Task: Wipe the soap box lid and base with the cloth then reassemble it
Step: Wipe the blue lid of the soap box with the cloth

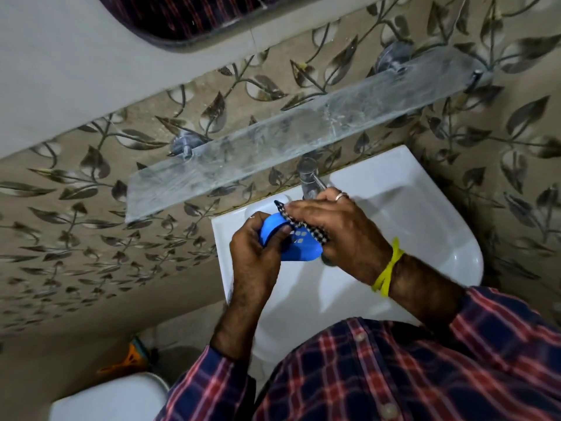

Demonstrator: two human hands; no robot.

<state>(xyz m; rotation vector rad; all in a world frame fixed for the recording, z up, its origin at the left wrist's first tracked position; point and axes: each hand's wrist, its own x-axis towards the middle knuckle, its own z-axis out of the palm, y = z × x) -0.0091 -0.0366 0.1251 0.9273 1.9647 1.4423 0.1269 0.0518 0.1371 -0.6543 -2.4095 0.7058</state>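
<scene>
The blue soap box [299, 249] sits between the two hands, held up over the white sink [425, 208]. It shows a row of small slots on the face turned toward the camera, which suggests the draining base, though with so much of it covered it may be the lid. The left hand [258, 256] grips its left end, fingers curled round the rim and the thumb lying across the blue plastic. The right hand [337, 229] holds a checked black-and-white cloth [306, 223] against the box's upper right side, fingers curled over the cloth so that only a strip of it shows, with one corner poking out past the fingertips.

A ring [341, 196] is on one finger of the right hand, and a yellow thread [390, 268] is tied round that wrist. Both forearms come out of rolled sleeves of a red-and-navy plaid shirt [425, 375].

Just beyond the right hand's knuckles stands a chrome tap [308, 174] at the back of the sink. Above the hands a clear glass shelf [303, 129] runs along the wall [91, 226], fixed by metal brackets. The wall is tiled in a brown leaf pattern. Below and left of the left forearm, near the floor, are something orange [127, 360], blurred, and a white rounded object [112, 399].
</scene>
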